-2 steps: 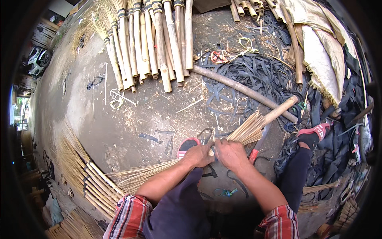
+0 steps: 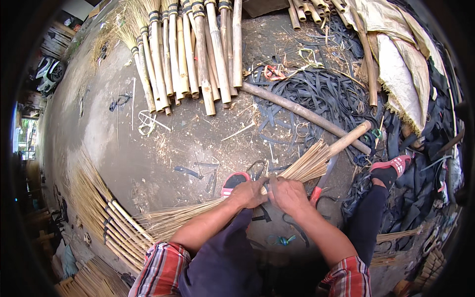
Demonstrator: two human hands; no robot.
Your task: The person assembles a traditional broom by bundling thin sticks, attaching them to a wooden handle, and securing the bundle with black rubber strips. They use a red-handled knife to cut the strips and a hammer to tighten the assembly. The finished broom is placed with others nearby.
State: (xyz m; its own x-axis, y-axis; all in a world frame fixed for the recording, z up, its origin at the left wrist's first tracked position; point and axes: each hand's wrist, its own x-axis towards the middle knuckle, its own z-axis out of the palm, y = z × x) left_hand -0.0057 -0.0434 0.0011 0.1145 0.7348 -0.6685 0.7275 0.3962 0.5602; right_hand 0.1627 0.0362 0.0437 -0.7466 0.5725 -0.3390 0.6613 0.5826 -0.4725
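Note:
A stick broom lies slantwise across my lap. Its thin bristles point(image 2: 183, 215) fan out to the left, and the cut stick ends point(image 2: 307, 161) surround a bamboo handle point(image 2: 350, 138) pointing up and right. My left hand point(image 2: 249, 193) is closed around the bundle at its middle. Close beside it, my right hand point(image 2: 288, 194) has its fingers curled onto the same bundle. Whether a dark binding strip is pinched between the hands cannot be made out. A knife with a red handle point(image 2: 315, 196) lies just right of my right hand, its blade partly under the sticks.
Several bamboo-handled brooms point(image 2: 185, 54) lie in a row at the far side. A wooden pole point(image 2: 302, 113) crosses a heap of black rubber strips point(image 2: 316, 89). Pale sacking point(image 2: 405, 69) covers the far right. More brooms point(image 2: 121, 218) rest at the near left.
My right hand's fingers have shifted very slightly on the bundle. Both hands stay at the broom's middle, and the whole view has moved a little.

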